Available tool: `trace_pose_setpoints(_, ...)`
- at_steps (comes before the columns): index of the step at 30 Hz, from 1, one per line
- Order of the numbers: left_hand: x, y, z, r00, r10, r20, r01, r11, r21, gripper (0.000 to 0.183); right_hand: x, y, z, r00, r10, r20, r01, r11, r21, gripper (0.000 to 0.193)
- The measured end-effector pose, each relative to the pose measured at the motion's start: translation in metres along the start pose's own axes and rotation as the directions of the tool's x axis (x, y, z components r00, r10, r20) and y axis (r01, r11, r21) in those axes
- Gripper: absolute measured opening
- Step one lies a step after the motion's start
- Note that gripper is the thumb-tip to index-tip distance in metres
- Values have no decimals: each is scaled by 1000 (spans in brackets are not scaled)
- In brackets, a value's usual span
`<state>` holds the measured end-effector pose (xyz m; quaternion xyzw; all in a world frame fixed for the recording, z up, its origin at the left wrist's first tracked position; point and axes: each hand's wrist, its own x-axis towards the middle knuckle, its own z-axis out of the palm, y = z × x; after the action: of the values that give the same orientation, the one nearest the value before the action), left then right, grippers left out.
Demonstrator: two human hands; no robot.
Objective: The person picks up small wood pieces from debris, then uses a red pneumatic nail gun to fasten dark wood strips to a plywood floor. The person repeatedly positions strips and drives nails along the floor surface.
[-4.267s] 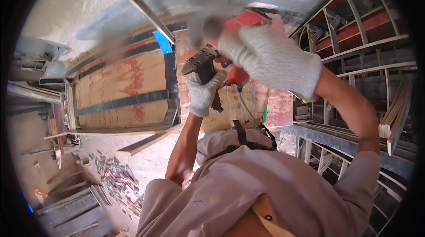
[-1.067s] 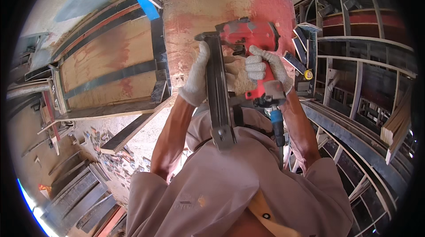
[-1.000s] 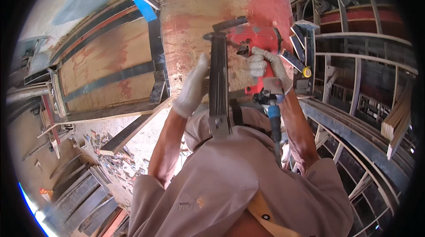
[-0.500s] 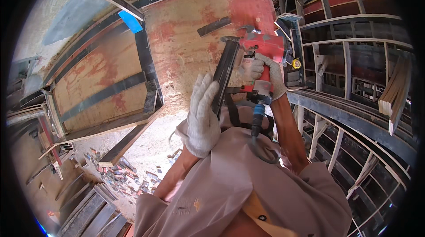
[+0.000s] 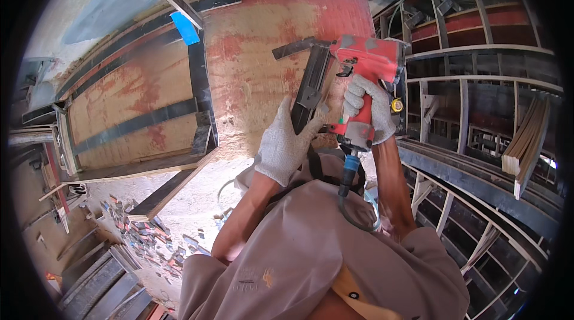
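Observation:
A red pneumatic nail gun [image 5: 373, 57] is held above a wooden panel, its long black magazine [image 5: 312, 84] slanting down to the left. My right hand [image 5: 368, 108], in a grey-white knit glove, is closed around the gun's handle. My left hand [image 5: 284, 147], gloved alike, cups the lower end of the magazine, thumb on one side and fingers on the other. From the handle's base a blue and black air-hose fitting [image 5: 349, 170] leads to a hose near my shirt. Behind the gun's nose, a short dark wooden strip [image 5: 293, 49] lies on the red-stained panel [image 5: 245, 51].
A framed panel [image 5: 137, 93] with dark battens stands at the left, with a blue patch [image 5: 185, 28] on its upright. Scattered wood offcuts [image 5: 149, 236] cover the floor at lower left. At right are stacked frames [image 5: 466, 81], plywood strips [image 5: 526, 141] and a yellow tape measure [image 5: 397, 105].
My left hand has gone from lying flat beside the magazine to cupping its lower end. The nail gun has shifted slightly right and tilted, its nose now overlapping the dark strip.

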<state>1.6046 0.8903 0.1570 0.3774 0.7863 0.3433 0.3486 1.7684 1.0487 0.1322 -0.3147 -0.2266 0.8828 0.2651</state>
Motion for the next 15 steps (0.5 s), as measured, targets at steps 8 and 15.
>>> trace_pose_setpoints(8, 2, 11, -8, 914, 328, -237, -349, 936, -51, 19, -12, -19, 38, 1000, 3, 28, -1, 996, -86, 33)
trace_pose_setpoints(15, -22, -5, -6, 824, 465, -325, -410, 884, 224, 22, -18, -6, 47, 994, 112, -13, -112, 968, -224, 36)
